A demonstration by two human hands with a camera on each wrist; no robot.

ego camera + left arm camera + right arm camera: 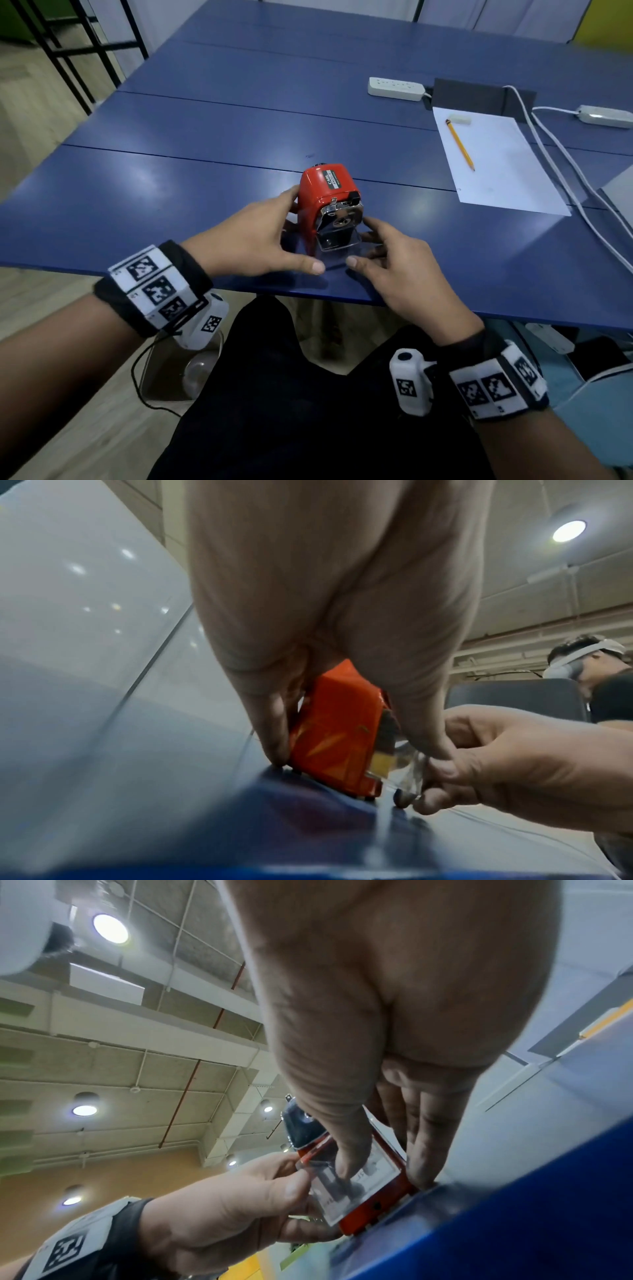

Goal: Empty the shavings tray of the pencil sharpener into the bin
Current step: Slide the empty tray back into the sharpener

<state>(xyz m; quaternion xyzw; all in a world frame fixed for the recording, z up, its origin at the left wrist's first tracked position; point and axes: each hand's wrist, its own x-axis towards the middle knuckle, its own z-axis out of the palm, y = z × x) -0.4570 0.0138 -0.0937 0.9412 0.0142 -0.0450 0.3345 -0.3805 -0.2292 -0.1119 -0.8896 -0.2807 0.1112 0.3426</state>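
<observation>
A red pencil sharpener (323,192) with a chrome front stands near the front edge of the blue table (171,192). Its clear shavings tray (342,255) sticks out a little at the bottom front. My left hand (294,233) grips the sharpener's left side, thumb by the tray's front corner. My right hand (363,250) pinches the tray (342,1185) between thumb and fingers. In the left wrist view the red body (335,731) shows between my fingers and the clear tray (407,769) is at its end. A clear bin (178,370) stands on the floor under the table, left of my legs.
To the right lie a white sheet (496,164) with a yellow pencil (460,145) and an eraser (459,120). Behind them are two power strips (395,88) with white cables (565,178). My legs (308,394) are below the table edge. Another person (596,685) sits nearby.
</observation>
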